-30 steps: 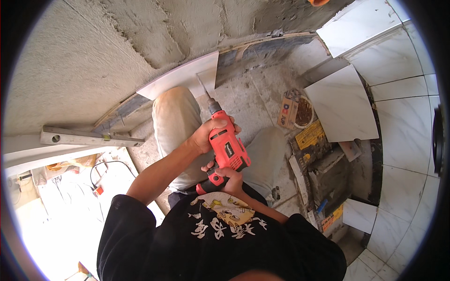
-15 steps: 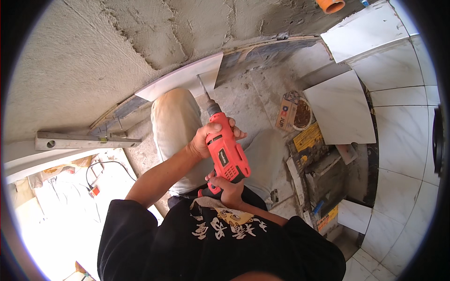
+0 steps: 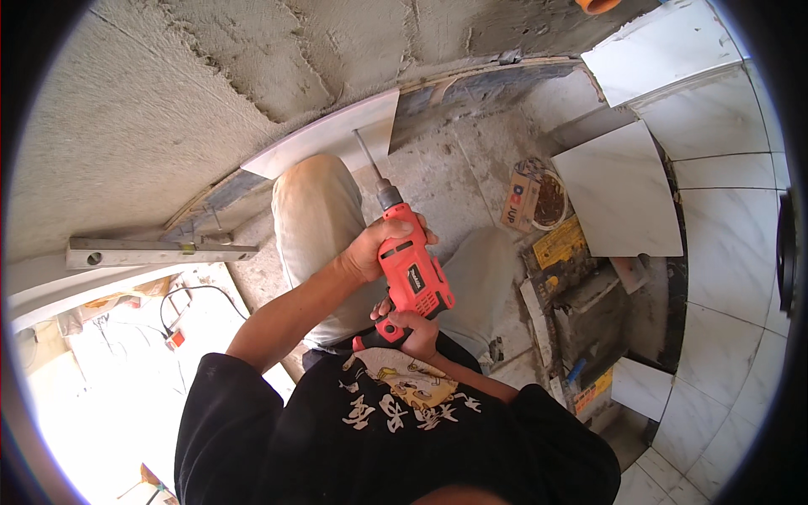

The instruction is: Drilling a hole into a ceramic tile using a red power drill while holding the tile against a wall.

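Note:
A red power drill (image 3: 412, 269) with a dark chuck points away from me, toward the wall. My left hand (image 3: 383, 246) is wrapped around its front body, just behind the chuck. At the rear, my right hand (image 3: 414, 330) grips the handle, low against my shirt. The long drill bit (image 3: 368, 154) reaches a pale tile (image 3: 324, 139) that leans along the foot of the wall. Its tip meets the tile's face near the right end; whether it has entered the surface I cannot tell. My bent knee (image 3: 311, 189) is close to the tile's lower edge.
A long metal level (image 3: 160, 253) lies at the left. To the right are a round tub (image 3: 551, 200) beside a cardboard piece (image 3: 522, 198), a loose white tile (image 3: 621, 194) and a tiled wall (image 3: 724, 244). Rough cement wall (image 3: 227, 76) rises ahead; a cable (image 3: 198, 290) lies lower left.
The drill body has shifted slightly to the right, with both hands still around it. The bit's tip stays at about the same place on the tile. The view has shifted a little.

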Demonstrator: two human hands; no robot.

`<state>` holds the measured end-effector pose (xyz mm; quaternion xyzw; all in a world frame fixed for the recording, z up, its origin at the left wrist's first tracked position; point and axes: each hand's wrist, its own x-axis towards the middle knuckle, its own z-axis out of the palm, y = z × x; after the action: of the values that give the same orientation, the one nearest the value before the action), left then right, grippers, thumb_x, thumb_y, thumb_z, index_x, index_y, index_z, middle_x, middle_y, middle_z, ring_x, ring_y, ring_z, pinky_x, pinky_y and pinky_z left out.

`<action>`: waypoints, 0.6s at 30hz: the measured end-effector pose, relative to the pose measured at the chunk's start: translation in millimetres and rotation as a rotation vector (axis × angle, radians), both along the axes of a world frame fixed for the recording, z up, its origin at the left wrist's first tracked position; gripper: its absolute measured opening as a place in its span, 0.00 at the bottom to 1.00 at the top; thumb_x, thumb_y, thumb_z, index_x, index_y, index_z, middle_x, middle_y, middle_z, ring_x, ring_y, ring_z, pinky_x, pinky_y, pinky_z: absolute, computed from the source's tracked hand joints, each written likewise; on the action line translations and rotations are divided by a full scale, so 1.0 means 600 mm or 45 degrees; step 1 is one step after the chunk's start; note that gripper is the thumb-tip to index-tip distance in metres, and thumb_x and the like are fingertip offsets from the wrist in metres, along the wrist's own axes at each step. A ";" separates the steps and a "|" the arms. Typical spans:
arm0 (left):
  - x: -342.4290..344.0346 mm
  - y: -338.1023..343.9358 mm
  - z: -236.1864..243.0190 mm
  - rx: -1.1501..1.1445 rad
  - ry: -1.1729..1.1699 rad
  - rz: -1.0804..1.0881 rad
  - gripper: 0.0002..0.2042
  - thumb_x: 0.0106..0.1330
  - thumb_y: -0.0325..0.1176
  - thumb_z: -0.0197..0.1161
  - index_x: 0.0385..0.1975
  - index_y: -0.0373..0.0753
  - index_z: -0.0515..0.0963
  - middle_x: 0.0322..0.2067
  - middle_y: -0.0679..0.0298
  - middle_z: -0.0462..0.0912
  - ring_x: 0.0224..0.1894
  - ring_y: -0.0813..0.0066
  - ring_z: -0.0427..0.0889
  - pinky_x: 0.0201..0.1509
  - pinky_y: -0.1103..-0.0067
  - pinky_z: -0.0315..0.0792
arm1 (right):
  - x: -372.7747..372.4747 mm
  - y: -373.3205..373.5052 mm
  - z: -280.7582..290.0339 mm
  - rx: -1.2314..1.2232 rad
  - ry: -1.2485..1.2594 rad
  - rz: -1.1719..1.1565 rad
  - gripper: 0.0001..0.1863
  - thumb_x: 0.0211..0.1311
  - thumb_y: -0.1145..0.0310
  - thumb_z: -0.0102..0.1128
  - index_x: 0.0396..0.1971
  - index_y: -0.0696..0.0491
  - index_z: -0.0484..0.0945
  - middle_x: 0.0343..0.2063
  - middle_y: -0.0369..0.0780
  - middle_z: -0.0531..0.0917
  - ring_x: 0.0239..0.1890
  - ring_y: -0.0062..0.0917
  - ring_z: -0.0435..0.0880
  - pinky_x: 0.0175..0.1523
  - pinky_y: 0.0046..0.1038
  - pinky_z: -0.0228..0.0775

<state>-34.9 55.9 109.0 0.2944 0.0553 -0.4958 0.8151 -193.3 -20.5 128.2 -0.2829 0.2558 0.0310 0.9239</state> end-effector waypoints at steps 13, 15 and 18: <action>-0.002 -0.003 0.001 0.217 -0.045 0.023 0.21 0.59 0.41 0.65 0.48 0.36 0.73 0.43 0.52 0.83 0.50 0.59 0.81 0.59 0.65 0.74 | 0.005 -0.003 -0.006 0.306 0.089 -0.005 0.24 0.45 0.76 0.55 0.47 0.61 0.74 0.33 0.45 0.81 0.39 0.39 0.83 0.52 0.37 0.75; -0.003 -0.003 0.000 0.209 -0.050 0.028 0.21 0.59 0.41 0.65 0.48 0.36 0.73 0.43 0.52 0.83 0.50 0.58 0.81 0.60 0.65 0.74 | 0.004 -0.002 -0.007 0.323 0.057 -0.009 0.24 0.45 0.77 0.55 0.47 0.61 0.74 0.33 0.45 0.81 0.39 0.39 0.83 0.52 0.38 0.75; -0.004 -0.002 -0.004 0.104 -0.063 0.039 0.21 0.59 0.40 0.65 0.48 0.36 0.73 0.42 0.51 0.83 0.50 0.56 0.81 0.60 0.63 0.73 | 0.003 -0.004 -0.006 0.339 0.037 0.016 0.23 0.44 0.78 0.55 0.47 0.61 0.74 0.35 0.46 0.81 0.40 0.39 0.84 0.51 0.39 0.76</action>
<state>-37.6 54.7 106.7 0.3389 0.0598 -0.4731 0.8110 -191.7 -22.9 124.4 -0.1589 0.2608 0.0746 0.9493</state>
